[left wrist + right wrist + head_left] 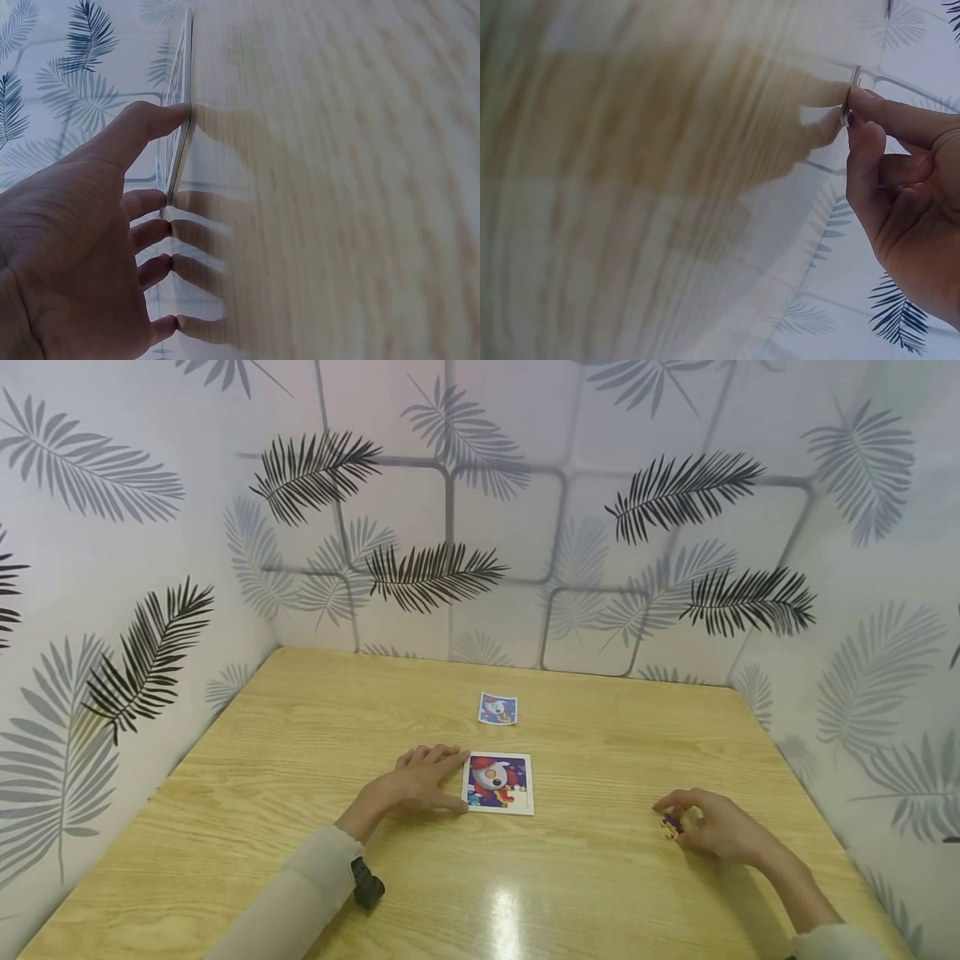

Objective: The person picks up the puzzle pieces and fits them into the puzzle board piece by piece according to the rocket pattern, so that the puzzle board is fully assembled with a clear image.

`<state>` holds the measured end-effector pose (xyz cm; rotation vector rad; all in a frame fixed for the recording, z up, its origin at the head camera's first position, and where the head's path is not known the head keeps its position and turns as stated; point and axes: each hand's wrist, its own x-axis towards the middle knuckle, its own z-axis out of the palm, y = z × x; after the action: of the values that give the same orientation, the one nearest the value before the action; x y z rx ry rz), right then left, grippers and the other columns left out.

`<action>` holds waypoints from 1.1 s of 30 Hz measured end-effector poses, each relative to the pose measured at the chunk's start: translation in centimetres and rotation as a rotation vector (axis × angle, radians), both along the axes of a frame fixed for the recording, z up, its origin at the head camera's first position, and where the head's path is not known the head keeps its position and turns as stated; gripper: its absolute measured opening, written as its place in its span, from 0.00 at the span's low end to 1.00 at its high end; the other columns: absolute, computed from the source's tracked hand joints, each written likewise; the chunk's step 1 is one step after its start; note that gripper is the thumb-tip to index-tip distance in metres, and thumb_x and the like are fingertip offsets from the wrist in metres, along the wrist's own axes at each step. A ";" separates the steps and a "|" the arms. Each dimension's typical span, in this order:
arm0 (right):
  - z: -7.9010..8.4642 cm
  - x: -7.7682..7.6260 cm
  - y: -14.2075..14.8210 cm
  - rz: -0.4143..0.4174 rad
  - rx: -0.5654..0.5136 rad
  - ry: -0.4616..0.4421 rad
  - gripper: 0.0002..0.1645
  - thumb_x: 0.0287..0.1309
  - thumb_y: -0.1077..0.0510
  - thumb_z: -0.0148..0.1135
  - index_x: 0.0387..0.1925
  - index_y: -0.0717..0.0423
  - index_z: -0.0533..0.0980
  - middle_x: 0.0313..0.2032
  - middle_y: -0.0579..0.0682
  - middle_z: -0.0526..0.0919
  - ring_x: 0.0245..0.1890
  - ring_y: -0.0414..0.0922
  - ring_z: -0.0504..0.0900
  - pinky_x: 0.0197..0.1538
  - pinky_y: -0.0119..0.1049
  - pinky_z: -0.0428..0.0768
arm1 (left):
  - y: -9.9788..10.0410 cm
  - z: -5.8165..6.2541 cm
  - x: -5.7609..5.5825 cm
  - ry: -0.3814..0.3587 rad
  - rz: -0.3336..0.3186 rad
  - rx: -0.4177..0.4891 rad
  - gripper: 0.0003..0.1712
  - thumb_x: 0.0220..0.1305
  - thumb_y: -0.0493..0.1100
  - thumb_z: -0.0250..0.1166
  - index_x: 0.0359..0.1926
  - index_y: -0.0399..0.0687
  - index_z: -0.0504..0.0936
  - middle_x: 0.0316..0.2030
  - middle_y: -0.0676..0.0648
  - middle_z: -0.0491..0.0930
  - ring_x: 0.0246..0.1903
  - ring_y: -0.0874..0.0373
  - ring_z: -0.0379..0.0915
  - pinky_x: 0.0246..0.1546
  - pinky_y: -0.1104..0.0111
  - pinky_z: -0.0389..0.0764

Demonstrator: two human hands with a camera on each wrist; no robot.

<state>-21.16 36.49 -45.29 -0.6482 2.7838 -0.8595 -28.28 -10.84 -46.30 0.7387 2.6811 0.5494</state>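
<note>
A square jigsaw puzzle [500, 783] in a white frame lies flat near the middle of the table, its picture partly filled and its lower right part bare white. My left hand [425, 779] rests on the table with fingers spread. Its thumb and index finger touch the puzzle's left edge, and the thumb [154, 120] meets the frame's side in the left wrist view. Well to the right, my right hand [712, 828] pinches a small dark and orange puzzle piece [671, 827] between thumb and fingers. Seen edge-on in the right wrist view, the piece [852, 94] is at table level.
Behind the puzzle lies a small picture card [498, 709] with a similar design. The wooden table [600, 735] meets a leaf-patterned backdrop [510, 527] at the back and both sides. A dark wristband [367, 885] sits at the left sleeve.
</note>
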 end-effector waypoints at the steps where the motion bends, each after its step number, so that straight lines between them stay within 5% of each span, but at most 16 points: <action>1: 0.0 0.0 0.0 -0.006 0.003 -0.004 0.26 0.52 0.67 0.75 0.55 0.59 0.82 0.40 0.46 0.84 0.46 0.49 0.79 0.45 0.44 0.79 | 0.0 0.0 0.0 0.003 0.000 -0.002 0.53 0.65 0.61 0.71 0.83 0.52 0.56 0.80 0.44 0.55 0.76 0.38 0.48 0.75 0.38 0.45; 7: -0.1 0.1 -0.2 -0.034 0.015 0.022 0.22 0.52 0.65 0.75 0.51 0.57 0.84 0.39 0.45 0.85 0.42 0.44 0.79 0.40 0.32 0.75 | -0.1 -0.1 -0.1 0.011 0.001 -0.014 0.53 0.65 0.62 0.71 0.83 0.53 0.56 0.80 0.45 0.55 0.75 0.39 0.50 0.76 0.39 0.46; 16: 0.2 0.2 -1.5 -0.072 -0.015 0.015 0.19 0.55 0.63 0.75 0.50 0.59 0.84 0.42 0.48 0.84 0.39 0.45 0.81 0.40 0.42 0.84 | -0.1 0.0 -0.1 0.002 0.001 -0.016 0.53 0.65 0.62 0.70 0.83 0.54 0.55 0.80 0.46 0.54 0.76 0.39 0.48 0.76 0.40 0.44; 21: 0.4 -0.2 -2.0 -0.071 -0.070 -0.013 0.20 0.58 0.64 0.74 0.52 0.62 0.83 0.44 0.52 0.83 0.26 0.38 0.73 0.26 0.33 0.78 | 0.0 -0.1 -0.1 0.002 -0.003 -0.004 0.53 0.65 0.62 0.70 0.83 0.53 0.56 0.80 0.45 0.54 0.76 0.38 0.48 0.76 0.39 0.44; 33: 0.2 -0.7 -3.5 -0.041 -0.112 0.033 0.19 0.58 0.68 0.73 0.52 0.62 0.83 0.44 0.53 0.82 0.17 0.32 0.64 0.19 0.30 0.74 | -0.2 -0.4 -0.3 0.001 -0.005 -0.022 0.53 0.66 0.61 0.69 0.83 0.52 0.55 0.81 0.43 0.53 0.77 0.37 0.46 0.76 0.39 0.44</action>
<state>-21.84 33.04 -45.12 -0.6292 2.8033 -1.0283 -28.57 -11.04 -46.67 0.7396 2.6811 0.5176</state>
